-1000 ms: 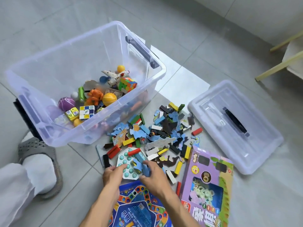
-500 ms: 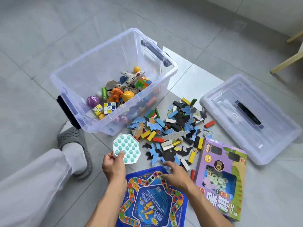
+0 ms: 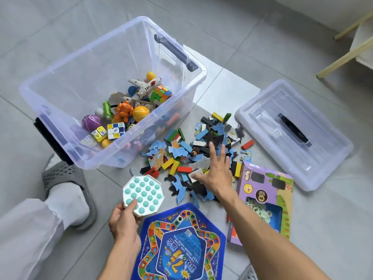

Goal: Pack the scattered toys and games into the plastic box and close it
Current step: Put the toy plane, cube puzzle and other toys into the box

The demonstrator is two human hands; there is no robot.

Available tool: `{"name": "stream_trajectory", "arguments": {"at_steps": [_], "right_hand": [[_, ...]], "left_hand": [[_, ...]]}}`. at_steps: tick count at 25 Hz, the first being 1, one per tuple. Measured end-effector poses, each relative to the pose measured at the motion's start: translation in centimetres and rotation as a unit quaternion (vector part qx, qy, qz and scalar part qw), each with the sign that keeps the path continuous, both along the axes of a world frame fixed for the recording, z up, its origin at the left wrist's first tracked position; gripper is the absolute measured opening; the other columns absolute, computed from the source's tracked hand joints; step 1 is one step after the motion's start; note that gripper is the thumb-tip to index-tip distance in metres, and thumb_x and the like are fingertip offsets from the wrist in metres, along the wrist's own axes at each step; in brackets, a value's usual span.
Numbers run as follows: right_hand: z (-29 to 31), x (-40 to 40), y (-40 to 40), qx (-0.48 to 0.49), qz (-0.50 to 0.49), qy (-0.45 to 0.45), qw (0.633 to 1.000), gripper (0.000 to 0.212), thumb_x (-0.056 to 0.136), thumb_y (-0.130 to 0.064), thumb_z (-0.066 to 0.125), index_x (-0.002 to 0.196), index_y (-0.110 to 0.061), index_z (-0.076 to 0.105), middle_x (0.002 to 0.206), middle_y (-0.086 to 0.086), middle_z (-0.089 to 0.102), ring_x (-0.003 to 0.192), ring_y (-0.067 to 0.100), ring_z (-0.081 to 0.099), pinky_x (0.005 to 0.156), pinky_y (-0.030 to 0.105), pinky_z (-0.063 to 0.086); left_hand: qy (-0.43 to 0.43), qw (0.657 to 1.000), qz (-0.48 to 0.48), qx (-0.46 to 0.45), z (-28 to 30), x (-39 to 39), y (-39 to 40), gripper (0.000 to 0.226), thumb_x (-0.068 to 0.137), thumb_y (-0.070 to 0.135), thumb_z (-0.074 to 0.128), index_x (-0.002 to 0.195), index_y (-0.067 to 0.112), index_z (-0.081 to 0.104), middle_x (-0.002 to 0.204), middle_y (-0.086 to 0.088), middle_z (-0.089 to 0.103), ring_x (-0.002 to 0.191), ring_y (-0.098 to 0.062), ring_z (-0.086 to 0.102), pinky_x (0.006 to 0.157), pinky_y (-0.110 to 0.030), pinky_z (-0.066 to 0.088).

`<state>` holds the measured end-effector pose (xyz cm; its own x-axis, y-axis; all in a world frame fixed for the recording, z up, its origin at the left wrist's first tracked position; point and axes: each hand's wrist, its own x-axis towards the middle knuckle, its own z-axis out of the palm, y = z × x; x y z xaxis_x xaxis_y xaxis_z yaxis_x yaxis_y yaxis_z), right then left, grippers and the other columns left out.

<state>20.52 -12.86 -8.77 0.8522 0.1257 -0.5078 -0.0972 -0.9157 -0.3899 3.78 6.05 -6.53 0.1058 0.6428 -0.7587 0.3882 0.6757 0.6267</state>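
The left hand gripped the near edge of a white octagonal bubble toy, held just above the grey tiled floor. Right of that hand lay a blue star-shaped game board, flat on the tiles. The right hand was spread with straight fingers over a heap of puzzle pieces and coloured blocks, holding nothing. Right of this hand lay a purple game carton, and beyond the carton the clear lid with its dark handle rested on the floor. Ahead of the left hand stood the open plastic box, with balls, cubes and a toy plane inside. A slippered foot stood left of the left hand. Pale wooden furniture legs stood at the far right.
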Motion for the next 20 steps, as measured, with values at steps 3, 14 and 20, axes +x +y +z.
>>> {"name": "stream_trajectory", "arguments": {"at_steps": [3, 14, 20], "right_hand": [[-2.2, 0.3, 2.1, -0.067, 0.098, 0.039, 0.992, 0.119, 0.069, -0.049, 0.081, 0.151, -0.042, -0.005, 0.163, 0.006, -0.007, 0.146, 0.047, 0.003, 0.099, 0.064, 0.042], [-2.2, 0.7, -0.4, 0.234, -0.139, 0.051, 0.961, 0.065, 0.061, -0.037, 0.088, 0.112, -0.031, 0.047, 0.114, -0.001, 0.053, 0.098, 0.020, 0.061, 0.078, 0.037, 0.057], [5.7, -0.8, -0.2, 0.390, -0.290, 0.083, 0.870, 0.065, 0.071, -0.010, 0.085, 0.121, -0.017, 0.044, 0.099, 0.003, 0.065, 0.073, 0.014, 0.067, 0.050, 0.021, 0.052]], "left_hand": [[0.001, 1.000, -0.023, -0.011, 0.4, 0.9, -0.7, 0.013, 0.087, 0.009, 0.067, 0.087, 0.020, 0.060, 0.090, -0.004, 0.069, 0.081, -0.020, 0.065, 0.060, -0.031, 0.050], [-0.008, 0.999, -0.016, -0.032, 1.5, 1.7, -1.3, 0.012, 0.087, 0.005, 0.065, 0.089, 0.015, 0.060, 0.086, -0.003, 0.070, 0.073, -0.017, 0.067, 0.047, -0.023, 0.054], [-0.087, 0.995, -0.035, -0.036, 6.2, 1.0, -2.2, 0.014, 0.086, 0.006, 0.065, 0.098, 0.010, 0.061, 0.100, -0.014, 0.073, 0.085, -0.026, 0.070, 0.062, -0.032, 0.055]]}}
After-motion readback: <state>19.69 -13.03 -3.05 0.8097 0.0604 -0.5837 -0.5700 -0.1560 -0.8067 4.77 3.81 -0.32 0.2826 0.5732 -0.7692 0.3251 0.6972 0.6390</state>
